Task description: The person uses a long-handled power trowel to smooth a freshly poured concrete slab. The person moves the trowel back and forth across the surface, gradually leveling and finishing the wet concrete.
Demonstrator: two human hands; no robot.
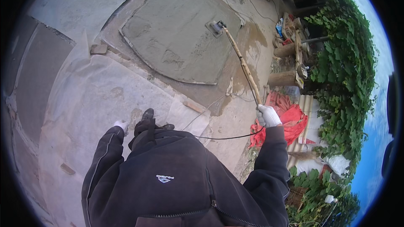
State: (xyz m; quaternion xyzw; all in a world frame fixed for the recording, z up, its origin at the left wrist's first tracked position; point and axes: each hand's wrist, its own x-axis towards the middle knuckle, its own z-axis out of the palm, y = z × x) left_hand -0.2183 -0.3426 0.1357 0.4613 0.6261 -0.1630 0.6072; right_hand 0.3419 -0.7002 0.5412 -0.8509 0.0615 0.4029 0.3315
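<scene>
My right hand (268,116), in a white glove, is closed around the near end of a long wooden pole (242,61). At the pole's far end a small flat plate tool with a dark body (216,28) rests on a slab of wet grey concrete (176,29), near its right side. A black cable (227,138) loops from my right hand to my waist, and a thinner one runs along the pole. My left hand (121,125), also gloved in white, hangs low beside my left leg, apart from any tool. Its fingers are too small and partly hidden to read.
Pale plastic sheeting (97,88) covers the ground around my shoes (147,114). A brick (99,49) sits at the slab's left corner; a wooden piece (194,106) lies nearer. To the right are red cloth (282,111), logs (282,78) and leafy vines (345,46). Wires cross the ground.
</scene>
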